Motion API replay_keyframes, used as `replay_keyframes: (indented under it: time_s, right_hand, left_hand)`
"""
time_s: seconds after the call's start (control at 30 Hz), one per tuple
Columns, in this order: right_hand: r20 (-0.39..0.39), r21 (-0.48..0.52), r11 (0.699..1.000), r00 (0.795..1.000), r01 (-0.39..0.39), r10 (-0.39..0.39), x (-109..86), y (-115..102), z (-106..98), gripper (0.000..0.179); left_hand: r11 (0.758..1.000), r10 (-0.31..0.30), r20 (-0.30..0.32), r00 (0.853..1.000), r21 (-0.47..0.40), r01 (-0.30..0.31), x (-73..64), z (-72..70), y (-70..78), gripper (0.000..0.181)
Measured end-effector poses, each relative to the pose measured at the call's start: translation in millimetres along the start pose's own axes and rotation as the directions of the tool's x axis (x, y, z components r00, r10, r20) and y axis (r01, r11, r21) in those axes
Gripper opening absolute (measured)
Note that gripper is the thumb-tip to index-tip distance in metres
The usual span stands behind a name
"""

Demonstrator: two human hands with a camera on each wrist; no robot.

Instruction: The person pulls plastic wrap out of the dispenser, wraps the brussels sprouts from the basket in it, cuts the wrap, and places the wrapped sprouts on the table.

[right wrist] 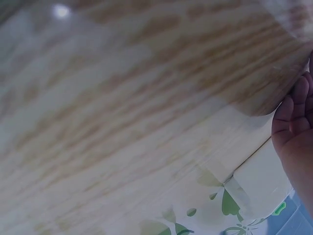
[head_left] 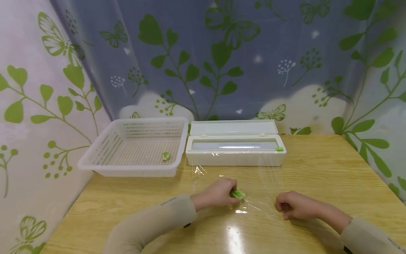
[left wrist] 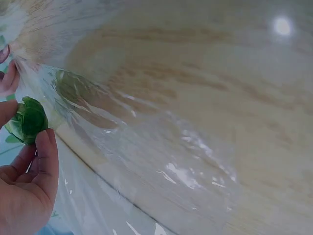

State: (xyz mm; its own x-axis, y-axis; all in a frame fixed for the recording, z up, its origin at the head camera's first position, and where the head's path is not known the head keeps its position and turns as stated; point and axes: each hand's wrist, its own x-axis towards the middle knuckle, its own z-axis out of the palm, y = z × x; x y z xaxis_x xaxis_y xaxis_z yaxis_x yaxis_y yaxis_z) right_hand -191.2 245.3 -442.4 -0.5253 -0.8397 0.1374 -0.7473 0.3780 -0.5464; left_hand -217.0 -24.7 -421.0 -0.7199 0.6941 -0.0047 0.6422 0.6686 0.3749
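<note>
My left hand (head_left: 219, 192) pinches a Brussels sprout (head_left: 237, 194) between thumb and fingertips, over the table's middle. In the left wrist view the sprout (left wrist: 30, 120) looks round and leafy, with wrinkled film beside it. A sheet of clear cling film (head_left: 241, 211) runs from the white dispenser box (head_left: 236, 158) toward me, creased around the sprout. My right hand (head_left: 298, 205) grips the film's near right corner, fingers curled. The right wrist view shows this hand (right wrist: 298, 117) at its edge, fingertips meeting the film.
A white perforated basket (head_left: 133, 171) stands at the back left, with another sprout (head_left: 166, 156) inside. The dispenser's lid (head_left: 234, 127) is raised, showing the roll (head_left: 238, 145); a green cutter (head_left: 279, 149) sits at its right end. Patterned curtains (head_left: 263, 70) enclose the wooden table (head_left: 333, 169).
</note>
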Motion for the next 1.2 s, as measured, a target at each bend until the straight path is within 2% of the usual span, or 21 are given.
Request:
replay_keyframes:
  time_s: [0.27,0.5,0.6,0.7,0.8,0.9,1.03,1.2]
  right_hand:
    - [-0.002,0.004,1.0,1.0,-0.028,0.028,-0.9,0.8,1.2,0.025]
    - [-0.009,-0.021,1.0,1.0,0.019,-0.02,-1.0,-4.4,3.3,0.025]
    - [-0.023,-0.042,0.998,0.999,0.044,-0.045,-1.6,-7.9,3.9,0.023]
    - [-0.022,-0.072,0.997,1.0,0.019,-0.021,-2.5,-12.0,5.1,0.031]
    - [0.0,-0.102,0.994,1.0,-0.026,0.026,-3.2,-14.5,6.2,0.039]
    - [0.026,-0.111,0.992,0.998,-0.053,0.056,-3.7,-14.8,6.6,0.041]
    - [0.033,-0.104,0.994,0.999,-0.039,0.043,-4.8,-12.5,6.5,0.036]
    - [-0.005,-0.139,0.99,1.0,0.002,-0.003,-6.5,-9.4,5.6,0.029]
  left_hand:
    - [0.999,0.015,0.023,1.0,0.047,-0.016,2.5,-0.6,-3.0,0.024]
    - [0.996,-0.009,0.037,0.999,0.087,0.005,1.3,1.4,-3.7,0.025]
    - [0.997,-0.024,0.037,0.999,0.078,0.021,-0.7,1.7,-3.4,0.031]
    - [0.998,-0.03,0.033,0.999,0.062,0.027,-3.8,1.9,-4.7,0.043]
    - [0.996,-0.03,0.028,0.999,0.088,0.028,-10.0,0.7,-8.7,0.048]
    - [0.992,-0.037,0.056,0.998,0.123,0.03,-20.3,-3.6,-13.6,0.042]
    - [0.985,-0.023,0.133,0.991,0.174,-0.001,-36.5,-10.7,-21.8,0.038]
    - [0.97,0.042,0.188,0.981,0.229,-0.086,-55.3,-15.7,-33.2,0.039]
